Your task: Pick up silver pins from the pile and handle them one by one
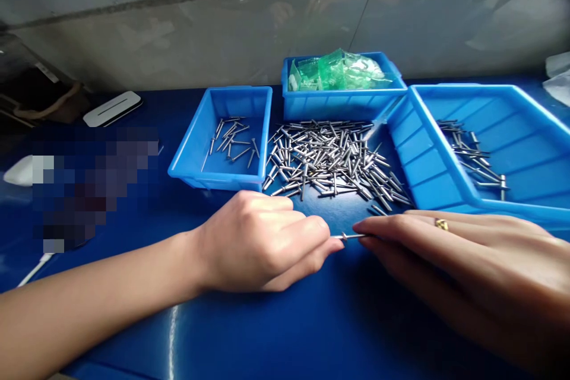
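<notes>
Between my two hands, just above the blue tabletop, a metal blind rivet (345, 237) lies level. My left hand (271, 243) is closed, its thumb and forefinger pinching one end of the rivet. The thin opposite end sits between the fingertips of my right hand (472, 267), which wears a gold-coloured ring. Both rivet ends are hidden by fingers. Beyond my hands is a loose pile of blind rivets (329, 157) on the table. Several more rivets (234, 138) lie in the left blue bin, and others (472, 154) in the large right bin.
The left blue bin (214, 178) and the large right blue bin (423, 154) flank the pile. Behind it, another blue bin (347, 105) holds green plastic packets (333, 71). A white device (113, 108) and a white cable (35, 269) are at left. A grey wall (200, 53) closes the back.
</notes>
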`<state>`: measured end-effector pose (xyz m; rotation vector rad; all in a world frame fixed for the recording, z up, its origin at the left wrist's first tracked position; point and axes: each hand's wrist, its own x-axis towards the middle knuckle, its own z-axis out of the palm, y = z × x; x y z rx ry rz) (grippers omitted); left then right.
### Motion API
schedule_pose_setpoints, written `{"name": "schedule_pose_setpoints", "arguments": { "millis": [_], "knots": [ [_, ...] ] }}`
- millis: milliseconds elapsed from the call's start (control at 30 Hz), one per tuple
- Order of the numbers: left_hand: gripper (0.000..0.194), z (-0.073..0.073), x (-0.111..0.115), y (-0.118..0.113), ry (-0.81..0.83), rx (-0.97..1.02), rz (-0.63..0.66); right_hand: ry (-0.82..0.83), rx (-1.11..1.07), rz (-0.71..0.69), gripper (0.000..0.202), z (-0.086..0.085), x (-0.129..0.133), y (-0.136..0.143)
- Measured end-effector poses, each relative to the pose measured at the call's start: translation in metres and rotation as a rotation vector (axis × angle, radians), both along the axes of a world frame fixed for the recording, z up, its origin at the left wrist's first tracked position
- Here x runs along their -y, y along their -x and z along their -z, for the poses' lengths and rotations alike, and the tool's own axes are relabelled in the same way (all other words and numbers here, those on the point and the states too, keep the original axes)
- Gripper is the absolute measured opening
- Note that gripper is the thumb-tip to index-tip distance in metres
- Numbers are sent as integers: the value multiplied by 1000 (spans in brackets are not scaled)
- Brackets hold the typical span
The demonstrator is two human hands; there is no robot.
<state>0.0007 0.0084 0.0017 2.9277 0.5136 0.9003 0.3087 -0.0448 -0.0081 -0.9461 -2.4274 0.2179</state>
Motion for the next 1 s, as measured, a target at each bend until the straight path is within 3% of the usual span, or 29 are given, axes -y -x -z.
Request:
{"name": "schedule_pose_setpoints", "arguments": {
  "millis": [233,400,533,667,767,867,933,1000],
  "knots": [
    [45,-2,0,0,37,62,43,16,6,1,35,4,2,-1],
    [28,-5,0,1,20,96,50,22,5,-46,37,2,3,0],
    [26,-8,1,2,11,89,36,43,1,-87,38,-4,3,2],
    [24,-1,1,1,56,89,73,93,-33,-87,40,-2,5,4],
    [15,6,0,-1,43,224,124,114,-53,-95,39,1,6,6],
    [11,4,0,-1,63,156,150,102,-54,-120,38,2,6,7],
    [15,0,0,-2,67,84,170,74,-61,-126,35,0,4,8],
    [24,-4,1,-3,38,133,177,39,-51,-110,32,-2,2,9]
  ]
}}
